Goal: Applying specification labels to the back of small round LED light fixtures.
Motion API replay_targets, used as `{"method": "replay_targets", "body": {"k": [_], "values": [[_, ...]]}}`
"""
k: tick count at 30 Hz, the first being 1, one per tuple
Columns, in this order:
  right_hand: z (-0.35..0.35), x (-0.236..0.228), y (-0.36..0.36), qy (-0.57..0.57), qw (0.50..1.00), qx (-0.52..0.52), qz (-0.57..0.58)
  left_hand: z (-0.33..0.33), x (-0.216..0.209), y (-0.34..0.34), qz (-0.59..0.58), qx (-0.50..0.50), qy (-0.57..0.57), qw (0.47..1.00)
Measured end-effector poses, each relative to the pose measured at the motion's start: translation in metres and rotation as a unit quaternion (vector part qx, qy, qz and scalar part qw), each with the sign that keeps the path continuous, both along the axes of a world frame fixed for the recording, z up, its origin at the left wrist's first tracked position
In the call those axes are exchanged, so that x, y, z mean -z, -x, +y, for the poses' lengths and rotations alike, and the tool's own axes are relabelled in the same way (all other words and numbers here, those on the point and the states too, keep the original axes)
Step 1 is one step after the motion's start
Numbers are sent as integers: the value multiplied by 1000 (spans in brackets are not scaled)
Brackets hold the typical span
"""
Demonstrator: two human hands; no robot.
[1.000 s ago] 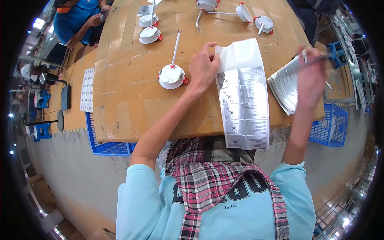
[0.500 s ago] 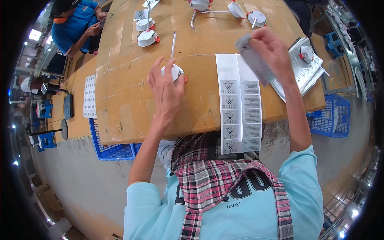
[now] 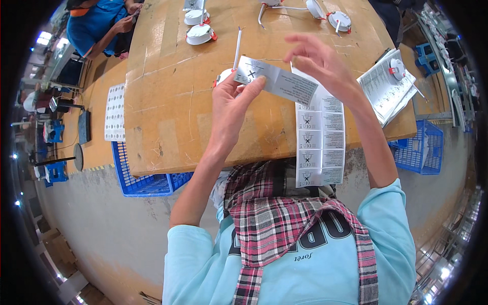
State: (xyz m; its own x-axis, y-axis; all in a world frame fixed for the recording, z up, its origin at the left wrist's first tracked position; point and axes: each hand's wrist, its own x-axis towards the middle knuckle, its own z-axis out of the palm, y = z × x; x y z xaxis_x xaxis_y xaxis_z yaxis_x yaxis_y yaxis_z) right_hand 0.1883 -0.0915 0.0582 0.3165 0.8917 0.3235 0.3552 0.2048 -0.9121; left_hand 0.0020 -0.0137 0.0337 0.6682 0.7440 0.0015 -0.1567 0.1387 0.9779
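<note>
A printed silver-grey sticker label [image 3: 287, 85] is pinched at its left end by my left hand [image 3: 227, 109], thumb on top. Just beyond those fingers lies a round white downlight [image 3: 223, 76], partly hidden by the hand, with a white cable [image 3: 238, 48] pointing away from me. My right hand [image 3: 325, 66] is raised above the label's right end, fingers apart and holding nothing. Beneath it, a long label sheet [image 3: 320, 137] hangs over the table's near edge toward my lap; its far part is covered by the hand and the loose label.
Several more downlights [image 3: 200, 34] stand at the table's far side. On the right, another downlight [image 3: 396, 69] rests on stacked printed sheets [image 3: 381, 94]. Blue crates [image 3: 145, 183] sit below the table's edges. A co-worker [image 3: 99, 28] works at the far left.
My right hand has let go of the label, which is now in my left hand. The left hand has left the downlight's top. The whole view has shifted slightly.
</note>
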Motion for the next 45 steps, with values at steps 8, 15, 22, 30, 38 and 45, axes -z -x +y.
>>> {"method": "replay_targets", "body": {"k": [8,15,22,30,38,45], "values": [[-3,1,-9,189,982,10,21,12,24,14,164,-100,-237,952],[11,-4,-10,214,977,1,-13,3,36,39,305,-91,-435,842],[25,-9,-2,234,969,-63,-54,2,7,47,138,-93,-203,965],[45,-21,12,205,966,-105,-118,35,0,33,93,2,9,996],[45,-16,-32,156,982,-37,-102,-1,34,33,246,-48,-376,892],[32,-13,-16,238,963,-110,-60,-6,31,58,256,64,-418,870]]}}
